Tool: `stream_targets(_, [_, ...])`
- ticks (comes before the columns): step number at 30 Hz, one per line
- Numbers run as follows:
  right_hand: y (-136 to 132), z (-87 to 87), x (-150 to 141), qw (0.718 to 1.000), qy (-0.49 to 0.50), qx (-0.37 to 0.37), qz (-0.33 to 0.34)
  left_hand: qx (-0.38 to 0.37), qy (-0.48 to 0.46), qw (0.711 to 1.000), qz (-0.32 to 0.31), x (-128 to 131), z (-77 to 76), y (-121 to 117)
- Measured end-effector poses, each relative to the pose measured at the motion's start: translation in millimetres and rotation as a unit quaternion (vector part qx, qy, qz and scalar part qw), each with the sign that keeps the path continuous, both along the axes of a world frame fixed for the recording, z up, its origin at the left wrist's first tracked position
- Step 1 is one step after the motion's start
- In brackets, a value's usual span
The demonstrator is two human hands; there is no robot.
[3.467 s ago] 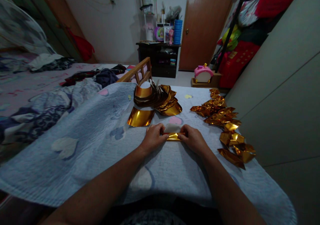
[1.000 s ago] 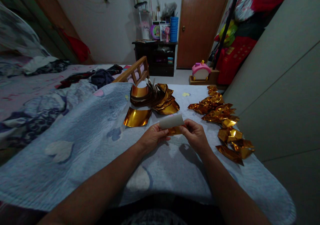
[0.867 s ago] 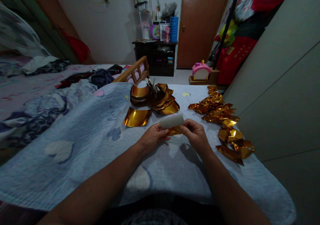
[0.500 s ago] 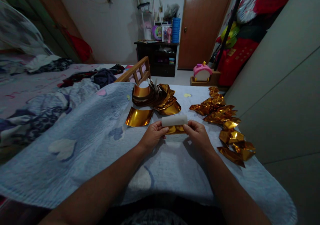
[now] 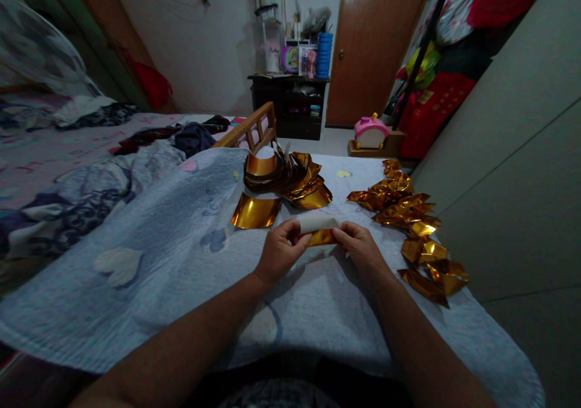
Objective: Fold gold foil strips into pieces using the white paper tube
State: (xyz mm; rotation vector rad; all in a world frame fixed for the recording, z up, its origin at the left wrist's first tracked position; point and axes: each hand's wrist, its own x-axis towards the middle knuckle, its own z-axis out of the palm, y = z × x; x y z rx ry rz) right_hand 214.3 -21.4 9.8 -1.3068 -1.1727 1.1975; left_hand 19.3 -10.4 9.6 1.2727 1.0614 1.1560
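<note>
Between my two hands is a sheet of gold foil paper (image 5: 323,236), its pale back turned up and its lower part folded into a gold strip. My left hand (image 5: 282,247) pinches the left end between thumb and fingers. At the right end, the thumb and fingers of my right hand (image 5: 358,243) are closed on it. Just beyond my left hand lies a single curved gold sheet (image 5: 256,210). Behind that is a fanned stack of gold foil sheets (image 5: 290,175). Several folded gold foil pieces (image 5: 424,249) run in a row to the right.
A light blue quilted cover (image 5: 181,293) with heart shapes lies under everything. A wooden rail (image 5: 247,126) stands at its far edge. To the left is a bed with rumpled clothes (image 5: 91,184); a pale cabinet (image 5: 512,172) rises on the right. A pink toy (image 5: 371,132) sits beyond.
My left hand has turned a little, its thumb now lying further along the gold strip. The pale upper part looks less rolled and flatter. The whole view has shifted slightly.
</note>
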Motion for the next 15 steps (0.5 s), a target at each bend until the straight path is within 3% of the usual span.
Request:
stream_targets(1, [0,0.0,0,1.0,0.004,-0.002,0.0,0.051,0.045,0.997,0.021,0,1.3,-2])
stream_targets(4, [0,0.2,0,1.0,0.015,-0.002,0.0,0.105,0.094,0.99,0.03,0,3.2,-4])
stream_targets(15, [0,-3.0,3,0.999,-0.023,0.019,-0.014,-0.031,-0.054,0.998,-0.011,3,-3.5,8])
